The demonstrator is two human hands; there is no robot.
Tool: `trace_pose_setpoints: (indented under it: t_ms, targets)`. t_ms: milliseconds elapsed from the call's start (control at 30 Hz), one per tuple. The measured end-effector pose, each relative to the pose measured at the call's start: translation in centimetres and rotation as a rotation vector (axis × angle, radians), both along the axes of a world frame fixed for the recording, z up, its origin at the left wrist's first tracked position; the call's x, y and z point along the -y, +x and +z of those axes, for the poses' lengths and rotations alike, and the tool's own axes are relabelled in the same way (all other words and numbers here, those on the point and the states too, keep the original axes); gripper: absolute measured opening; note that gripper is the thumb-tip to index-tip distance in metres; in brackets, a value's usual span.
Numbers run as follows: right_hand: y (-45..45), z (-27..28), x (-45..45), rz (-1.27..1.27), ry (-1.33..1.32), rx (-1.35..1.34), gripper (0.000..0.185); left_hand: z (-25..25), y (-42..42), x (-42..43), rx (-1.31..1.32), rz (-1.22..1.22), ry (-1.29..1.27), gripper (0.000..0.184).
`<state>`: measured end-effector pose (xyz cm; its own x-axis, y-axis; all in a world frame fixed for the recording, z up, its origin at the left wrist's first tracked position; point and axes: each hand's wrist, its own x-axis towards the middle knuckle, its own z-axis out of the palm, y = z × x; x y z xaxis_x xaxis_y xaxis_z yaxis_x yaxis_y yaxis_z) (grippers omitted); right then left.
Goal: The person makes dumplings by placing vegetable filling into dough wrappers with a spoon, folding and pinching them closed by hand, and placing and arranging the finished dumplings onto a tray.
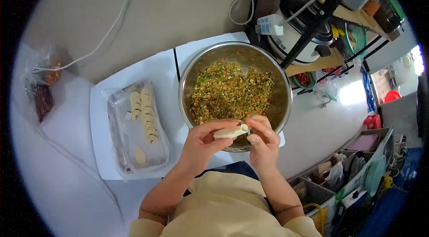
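Observation:
In my left hand [206, 141], a folded dumpling wrapper [225, 133] is held between fingers and thumb, its right end curled open. My right hand [262, 141] is closed at that end, with a thin teal object [249, 133] between thumb and fingers; most of it is hidden. Below both hands stands a large steel bowl [183, 98] of finely chopped green, orange and yellow filling [232, 89]. To the left, a plastic-lined tray [118, 132] carries two rows of shaped dumplings [146, 114] and a single one [140, 156] near its front edge.
Bowl and tray stand on a white table [100, 121] against the wall. At right, a rack [313, 27] holds a rice cooker [295, 36] and baskets. Storage bins [330, 170] fill the lower right. Plastic-bagged items [44, 89] lie far left.

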<state>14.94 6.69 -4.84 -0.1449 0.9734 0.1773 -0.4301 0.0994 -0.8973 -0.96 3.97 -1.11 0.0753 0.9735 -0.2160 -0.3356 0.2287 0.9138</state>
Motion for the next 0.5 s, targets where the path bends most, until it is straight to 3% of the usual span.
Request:
trace_pose_setpoints:
  t_ms: [67,367,467,500]
  targets:
    - [0.0,0.1,0.3,-0.006,0.005,-0.034,0.029,-0.6,0.2,0.2,0.127,0.027,0.033,0.036]
    - [0.0,0.7,0.3,0.003,-0.039,-0.185,0.022,-0.1,0.9,0.5,0.204,-0.01,-0.034,0.034]
    - [0.8,1.1,-0.4,-0.079,0.142,0.049,0.015,-0.4,1.2,0.5,0.223,-0.028,-0.015,0.034]
    - [1.1,1.8,-0.7,-0.159,0.292,0.25,0.012,-0.4,1.3,0.6,0.221,-0.027,-0.017,0.034]
